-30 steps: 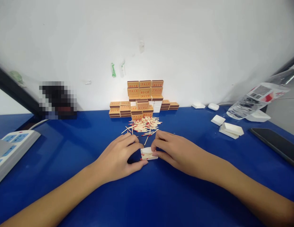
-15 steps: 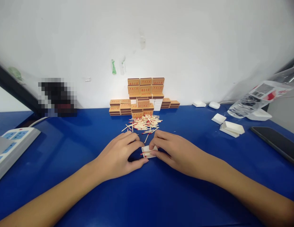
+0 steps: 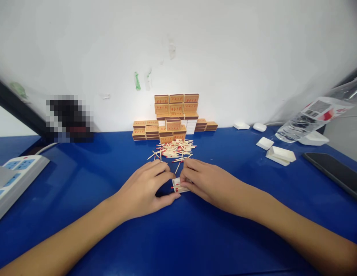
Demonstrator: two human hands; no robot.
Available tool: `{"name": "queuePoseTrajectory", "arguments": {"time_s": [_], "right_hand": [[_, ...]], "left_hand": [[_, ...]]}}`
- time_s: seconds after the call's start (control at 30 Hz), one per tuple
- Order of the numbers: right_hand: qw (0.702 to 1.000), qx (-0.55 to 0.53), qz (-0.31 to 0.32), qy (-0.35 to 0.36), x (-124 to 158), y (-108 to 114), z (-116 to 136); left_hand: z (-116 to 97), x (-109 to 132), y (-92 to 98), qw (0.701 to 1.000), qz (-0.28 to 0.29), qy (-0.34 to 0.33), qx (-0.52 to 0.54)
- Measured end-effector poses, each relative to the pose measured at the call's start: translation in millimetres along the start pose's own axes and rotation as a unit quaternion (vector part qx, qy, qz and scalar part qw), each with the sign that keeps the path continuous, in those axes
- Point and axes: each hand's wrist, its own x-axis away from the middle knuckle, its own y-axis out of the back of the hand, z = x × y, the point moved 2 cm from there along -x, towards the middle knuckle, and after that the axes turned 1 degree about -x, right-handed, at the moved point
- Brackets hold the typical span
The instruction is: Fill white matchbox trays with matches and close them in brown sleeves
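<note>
A small white matchbox tray (image 3: 175, 180) lies on the blue table before me, with a few red-headed matches in it. My left hand (image 3: 146, 188) holds the tray at its left end, thumb at the near corner and index finger at the far one. Over the tray's right part, my right hand (image 3: 203, 178) pinches a match (image 3: 177, 184), its red head pointing left. The right fingers cover much of the tray. Just beyond the hands lies a loose pile of matches (image 3: 176, 148), a few of them scattered towards me.
Stacked matchboxes (image 3: 176, 108) stand against the wall behind the pile. To the right are empty white trays (image 3: 281, 154), a black phone (image 3: 333, 170), a white earphone-like case (image 3: 259, 127) and a leaning plastic bottle (image 3: 305, 119). A power strip (image 3: 25, 172) sits at left.
My right fingertips have moved slightly left and closed together over the tray, and a match head now shows beside them. My left hand stays on the tray's end.
</note>
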Motion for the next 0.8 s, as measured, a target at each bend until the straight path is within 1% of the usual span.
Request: {"name": "queuePoseTrajectory", "arguments": {"time_s": [0.2, 0.33, 0.47, 0.7, 0.8], "right_hand": [[0.998, -0.050, 0.025, 0.010, -5, -6, 3], [0.999, -0.047, 0.006, 0.016, -2, -3, 0], [0.998, -0.060, -0.004, -0.002, 2, 2, -4], [1.000, -0.016, 0.011, -0.003, 5, 5, -3], [1.000, -0.018, -0.002, -0.002, 6, 10, -5]], "left_hand": [[1, 0, -0.6, 1.000, 0.000, -0.009, 0.002], [0, 1, 0.1, 1.000, -0.001, -0.008, 0.001], [0, 1, 0.3, 1.000, 0.003, -0.003, 0.003], [-1, 1, 1.4, 1.000, -0.002, -0.006, -0.007], [-1, 2, 2.0, 1.000, -0.003, -0.008, -0.009]]}}
